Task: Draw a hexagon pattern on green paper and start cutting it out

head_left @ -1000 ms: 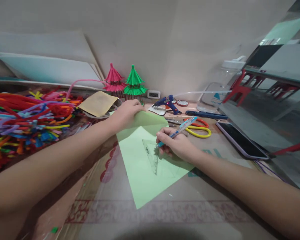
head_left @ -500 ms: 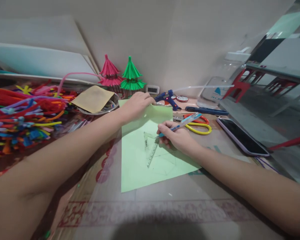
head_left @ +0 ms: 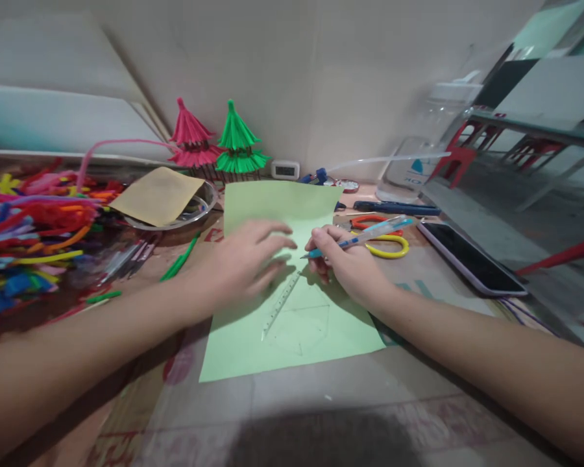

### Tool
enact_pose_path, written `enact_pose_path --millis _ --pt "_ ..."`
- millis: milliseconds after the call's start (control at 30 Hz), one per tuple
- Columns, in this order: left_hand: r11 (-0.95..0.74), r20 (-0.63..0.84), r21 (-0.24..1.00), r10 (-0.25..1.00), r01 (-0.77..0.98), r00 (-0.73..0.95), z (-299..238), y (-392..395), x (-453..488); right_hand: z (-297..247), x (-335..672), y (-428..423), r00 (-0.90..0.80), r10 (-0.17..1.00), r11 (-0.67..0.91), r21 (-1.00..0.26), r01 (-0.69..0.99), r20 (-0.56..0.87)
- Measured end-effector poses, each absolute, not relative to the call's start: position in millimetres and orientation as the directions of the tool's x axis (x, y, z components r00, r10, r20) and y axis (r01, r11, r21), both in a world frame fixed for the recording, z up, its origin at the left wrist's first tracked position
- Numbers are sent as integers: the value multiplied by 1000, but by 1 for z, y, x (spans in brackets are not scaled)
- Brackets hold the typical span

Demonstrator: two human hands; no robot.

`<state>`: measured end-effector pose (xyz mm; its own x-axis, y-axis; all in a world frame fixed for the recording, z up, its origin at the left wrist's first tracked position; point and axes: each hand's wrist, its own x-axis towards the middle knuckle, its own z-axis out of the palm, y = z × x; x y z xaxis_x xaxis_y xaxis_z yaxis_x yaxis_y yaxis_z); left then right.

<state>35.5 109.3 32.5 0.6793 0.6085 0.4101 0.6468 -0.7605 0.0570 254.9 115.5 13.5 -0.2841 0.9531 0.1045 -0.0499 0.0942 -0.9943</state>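
A sheet of light green paper (head_left: 282, 201) lies in front of me, its lower part marked with thin drawn lines. On it rests a clear triangular ruler (head_left: 278, 308), partly covered by my left hand (head_left: 253, 263). That hand is somewhat blurred, its fingers spread over the paper, with nothing held. In my right hand (head_left: 343, 263) is a blue pen (head_left: 370, 235), gripped between thumb and fingers. Its tip points left, just above the ruler's upper end; I cannot tell whether it touches the paper.
Colourful pipe cleaners (head_left: 34, 227) are heaped at left beside a bowl (head_left: 207, 204) topped by a yellow square. Pink (head_left: 189, 139) and green (head_left: 239, 139) trees stand behind. Scissors (head_left: 392, 246), a glue gun (head_left: 316, 176), a utility knife (head_left: 396, 208), a phone (head_left: 472, 256) and a bottle (head_left: 413, 155) lie or stand rightward.
My left hand has left the paper's top edge and come down toward the ruler, fingers apart. The paper's top edge now lifts, hiding much of the glue gun. The pen stays in my right hand.
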Motion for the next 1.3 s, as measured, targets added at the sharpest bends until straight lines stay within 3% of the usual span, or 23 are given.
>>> enact_pose_path --millis 133,333,633,833,1033,1167,1300 --pt "-777 262 133 626 615 735 21 68 11 13 253 115 -298 954 38 -999 25 29" --pt "-751 233 204 661 628 714 19 64 4 11 253 111 -332 941 109 -988 110 67" --pt "-839 221 125 544 530 810 23 77 -7 12 255 112 -329 944 93 -980 178 29" --pt "-739 236 172 673 652 701 17 63 4 14 256 111 -335 941 104 -979 173 41" --pt "-776 196 167 631 609 750 22 61 6 29 261 102 -564 825 102 -977 185 -20" --pt "-783 201 178 622 596 757 23 62 3 37 263 99 -546 836 172 -969 179 48" --pt "-823 237 186 568 537 788 24 60 7 38 262 101 -662 743 22 -985 171 -98"
